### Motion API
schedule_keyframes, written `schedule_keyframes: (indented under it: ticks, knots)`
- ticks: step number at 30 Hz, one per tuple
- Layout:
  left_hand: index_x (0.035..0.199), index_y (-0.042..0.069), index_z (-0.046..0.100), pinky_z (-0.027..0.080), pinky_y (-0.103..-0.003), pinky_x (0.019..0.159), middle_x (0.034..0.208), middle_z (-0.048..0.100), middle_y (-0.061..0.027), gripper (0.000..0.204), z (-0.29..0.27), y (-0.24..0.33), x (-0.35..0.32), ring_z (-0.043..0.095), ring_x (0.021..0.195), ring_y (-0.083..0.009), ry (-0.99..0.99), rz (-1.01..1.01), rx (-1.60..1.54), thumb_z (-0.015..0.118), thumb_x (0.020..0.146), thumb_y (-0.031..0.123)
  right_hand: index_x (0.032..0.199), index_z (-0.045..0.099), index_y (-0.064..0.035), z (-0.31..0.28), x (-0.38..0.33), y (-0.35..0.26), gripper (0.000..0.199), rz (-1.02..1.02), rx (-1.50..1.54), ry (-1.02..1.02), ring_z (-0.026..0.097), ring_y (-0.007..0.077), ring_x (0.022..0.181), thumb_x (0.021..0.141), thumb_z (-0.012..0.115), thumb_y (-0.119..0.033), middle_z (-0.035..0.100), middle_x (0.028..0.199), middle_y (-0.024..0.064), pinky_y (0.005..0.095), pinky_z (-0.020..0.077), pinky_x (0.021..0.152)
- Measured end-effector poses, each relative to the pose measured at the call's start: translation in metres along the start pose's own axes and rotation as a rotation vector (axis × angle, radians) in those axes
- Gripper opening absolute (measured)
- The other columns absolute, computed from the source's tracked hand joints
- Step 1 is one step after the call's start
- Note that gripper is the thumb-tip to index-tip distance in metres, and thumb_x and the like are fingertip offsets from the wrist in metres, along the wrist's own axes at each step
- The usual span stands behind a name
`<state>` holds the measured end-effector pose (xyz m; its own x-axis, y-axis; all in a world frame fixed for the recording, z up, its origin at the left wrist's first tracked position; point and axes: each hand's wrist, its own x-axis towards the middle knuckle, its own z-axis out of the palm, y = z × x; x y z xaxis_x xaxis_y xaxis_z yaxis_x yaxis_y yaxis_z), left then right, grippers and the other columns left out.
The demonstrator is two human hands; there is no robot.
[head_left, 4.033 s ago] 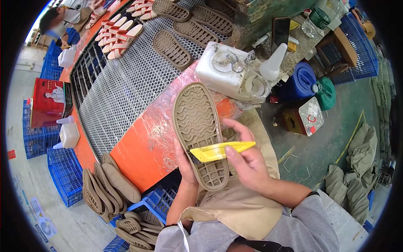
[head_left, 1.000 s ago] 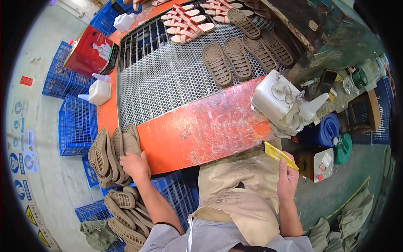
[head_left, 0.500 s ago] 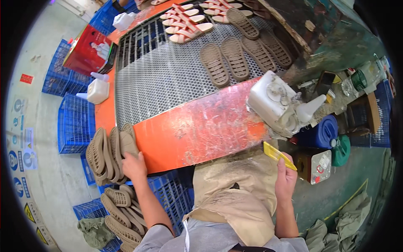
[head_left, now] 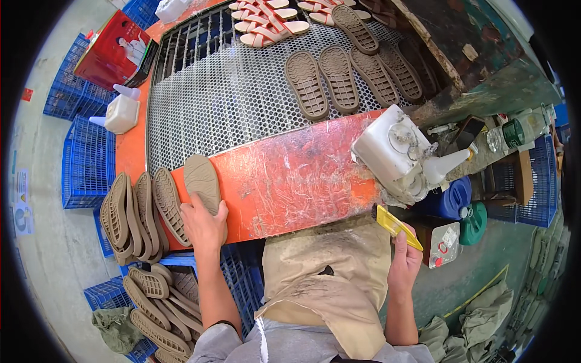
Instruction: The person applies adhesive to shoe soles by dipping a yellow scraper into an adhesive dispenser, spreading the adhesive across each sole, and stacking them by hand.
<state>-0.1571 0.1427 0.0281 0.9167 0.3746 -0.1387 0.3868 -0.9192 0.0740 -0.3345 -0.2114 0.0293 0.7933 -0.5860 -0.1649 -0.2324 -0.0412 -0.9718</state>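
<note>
We start with the scuffed orange tabletop, which carries nearly all that matters here. By its front left corner, a row of brown, grid-patterned shoe soles leans close together; in our judgement, a bump from the left hand could tip one over the edge. Near its front right corner stands a boxy white plastic jug, crusted on top, which a careless swing of the right hand might knock. Just right of the row lies a brown, smoother-faced shoe sole, its lower end by the front edge; the left hand has that end between curled fingers and thumb. We think a loose pinch could let it slip off. The right hand is closed around a flat yellow tool, whose dark tip, close to the jug, could brush against it if the wrist turned.
</note>
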Motion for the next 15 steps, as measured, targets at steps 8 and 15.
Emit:
schedule_keyframes:
  ticks: [8, 15]
  knots:
    - [0.133, -0.005, 0.06, 0.048, -0.048, 0.1, 0.122, 0.064, -0.0203, 0.052, 0.021, 0.102, 0.013, 0.058, 0.11, -0.0394, 0.179, 0.584, -0.556, 0.073, 0.093, 0.026, 0.12, 0.067, 0.0074, 0.008, 0.001, -0.001, 0.024, 0.026, -0.048, 0.056, 0.052, 0.0134, 0.097, 0.109, 0.055, -0.011, 0.063, 0.124, 0.0067, 0.025, 0.0424, 0.088]
    - [0.134, -0.02, 0.049, 0.046, -0.05, 0.101, 0.119, 0.058, -0.0292, 0.087, 0.083, 0.256, 0.064, 0.054, 0.111, -0.0394, 0.146, 0.486, -0.48, 0.08, 0.086, 0.046, 0.121, 0.067, 0.0072, 0.027, 0.006, -0.015, 0.024, -0.013, -0.029, 0.072, 0.051, 0.0136, 0.094, 0.109, 0.055, -0.01, 0.063, 0.123, 0.0071, 0.0251, 0.0418, 0.086]
